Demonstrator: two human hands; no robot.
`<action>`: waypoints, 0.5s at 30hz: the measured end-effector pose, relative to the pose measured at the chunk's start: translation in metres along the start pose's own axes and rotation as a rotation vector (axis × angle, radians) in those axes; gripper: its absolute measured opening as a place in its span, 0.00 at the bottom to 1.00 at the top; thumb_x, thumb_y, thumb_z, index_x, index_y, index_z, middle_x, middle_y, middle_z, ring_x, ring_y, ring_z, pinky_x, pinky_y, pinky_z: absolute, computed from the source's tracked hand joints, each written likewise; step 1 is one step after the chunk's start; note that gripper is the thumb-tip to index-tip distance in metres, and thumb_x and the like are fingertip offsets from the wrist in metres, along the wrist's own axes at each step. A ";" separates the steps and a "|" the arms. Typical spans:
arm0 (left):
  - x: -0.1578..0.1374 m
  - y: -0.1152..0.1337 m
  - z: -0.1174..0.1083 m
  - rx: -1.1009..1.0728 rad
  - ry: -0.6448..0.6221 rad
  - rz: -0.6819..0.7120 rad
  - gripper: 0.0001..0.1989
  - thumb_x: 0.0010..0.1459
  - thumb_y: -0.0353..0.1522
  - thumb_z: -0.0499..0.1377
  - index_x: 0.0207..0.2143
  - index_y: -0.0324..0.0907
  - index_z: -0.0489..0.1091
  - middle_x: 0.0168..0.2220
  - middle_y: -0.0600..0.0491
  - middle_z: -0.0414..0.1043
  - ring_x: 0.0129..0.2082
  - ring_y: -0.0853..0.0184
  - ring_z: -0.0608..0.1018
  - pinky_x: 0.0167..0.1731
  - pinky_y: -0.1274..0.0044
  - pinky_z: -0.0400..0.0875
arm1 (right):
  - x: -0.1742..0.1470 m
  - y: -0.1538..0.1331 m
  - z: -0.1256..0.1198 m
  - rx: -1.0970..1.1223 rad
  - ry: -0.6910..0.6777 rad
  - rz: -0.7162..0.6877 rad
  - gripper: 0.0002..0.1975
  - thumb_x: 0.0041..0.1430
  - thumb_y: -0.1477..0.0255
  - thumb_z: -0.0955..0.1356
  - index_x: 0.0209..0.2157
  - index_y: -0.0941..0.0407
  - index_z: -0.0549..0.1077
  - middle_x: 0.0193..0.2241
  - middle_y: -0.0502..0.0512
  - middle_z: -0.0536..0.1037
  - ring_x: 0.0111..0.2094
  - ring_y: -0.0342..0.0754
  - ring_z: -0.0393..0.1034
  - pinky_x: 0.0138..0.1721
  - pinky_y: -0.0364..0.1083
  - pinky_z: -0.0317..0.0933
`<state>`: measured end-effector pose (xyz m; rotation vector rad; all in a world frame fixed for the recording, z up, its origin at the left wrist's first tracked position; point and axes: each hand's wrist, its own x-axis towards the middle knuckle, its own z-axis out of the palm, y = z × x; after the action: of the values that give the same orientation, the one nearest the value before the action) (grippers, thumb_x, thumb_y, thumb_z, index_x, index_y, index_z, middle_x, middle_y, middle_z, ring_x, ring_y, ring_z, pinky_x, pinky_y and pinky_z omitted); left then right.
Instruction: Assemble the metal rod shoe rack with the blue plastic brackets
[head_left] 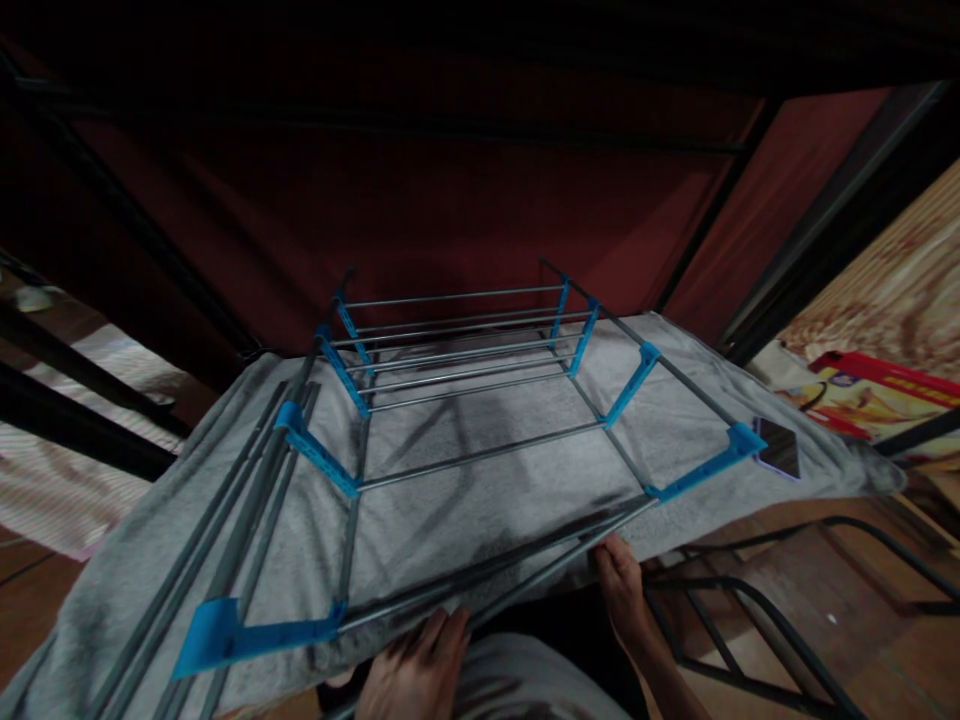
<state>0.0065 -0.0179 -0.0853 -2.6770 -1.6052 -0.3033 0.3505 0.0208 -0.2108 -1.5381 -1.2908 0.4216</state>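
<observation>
A partly built rack of grey metal tubes (pixel 480 463) and blue plastic brackets (pixel 626 385) lies on a grey cloth. At its front edge my left hand (pixel 416 668) is closed over a loose grey tube (pixel 559 565), which slants up to the right. The far end of that tube meets the front right blue bracket (pixel 705 467); whether it is inserted I cannot tell. Just below that end, my right hand (pixel 621 578) has its fingers curled against the tube. A large blue corner bracket (pixel 217 640) stands at the front left.
Several loose tubes (pixel 184 560) lie along the left side of the grey cloth (pixel 480 430). A phone (pixel 780 449) rests near the cloth's right edge. Dark metal bed-like frames surround the surface. A black tubular frame (pixel 757 600) and a red and yellow box (pixel 885 395) are at right.
</observation>
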 end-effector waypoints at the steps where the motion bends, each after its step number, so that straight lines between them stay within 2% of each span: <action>1: 0.008 0.003 0.001 -0.012 -0.028 0.003 0.19 0.66 0.25 0.53 0.51 0.51 0.79 0.45 0.52 0.84 0.35 0.66 0.85 0.38 0.76 0.79 | 0.000 -0.001 0.000 0.012 0.005 0.008 0.16 0.66 0.62 0.64 0.26 0.52 0.75 0.26 0.51 0.76 0.32 0.50 0.70 0.37 0.48 0.62; 5: 0.037 0.011 -0.001 -0.077 -0.128 -0.020 0.19 0.67 0.26 0.52 0.51 0.48 0.78 0.47 0.50 0.83 0.39 0.66 0.85 0.40 0.77 0.77 | 0.001 -0.003 0.001 0.037 0.025 0.035 0.13 0.64 0.64 0.65 0.30 0.52 0.78 0.28 0.51 0.78 0.34 0.51 0.70 0.39 0.48 0.63; 9: 0.063 0.017 0.001 -0.049 -0.141 -0.068 0.18 0.69 0.27 0.51 0.52 0.45 0.78 0.46 0.47 0.83 0.38 0.63 0.85 0.41 0.74 0.77 | 0.003 -0.005 0.000 0.041 0.008 0.035 0.13 0.64 0.65 0.64 0.30 0.52 0.78 0.27 0.51 0.77 0.33 0.51 0.70 0.38 0.48 0.62; 15: 0.097 0.020 0.000 -0.035 -0.229 -0.037 0.18 0.72 0.28 0.48 0.51 0.45 0.77 0.43 0.48 0.82 0.38 0.64 0.84 0.37 0.76 0.74 | 0.004 -0.009 0.000 0.046 0.021 0.041 0.13 0.64 0.67 0.64 0.30 0.51 0.78 0.28 0.51 0.77 0.34 0.50 0.70 0.39 0.48 0.61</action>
<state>0.0685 0.0573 -0.0670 -2.7993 -1.7225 -0.0247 0.3476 0.0233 -0.2022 -1.5290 -1.2268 0.4574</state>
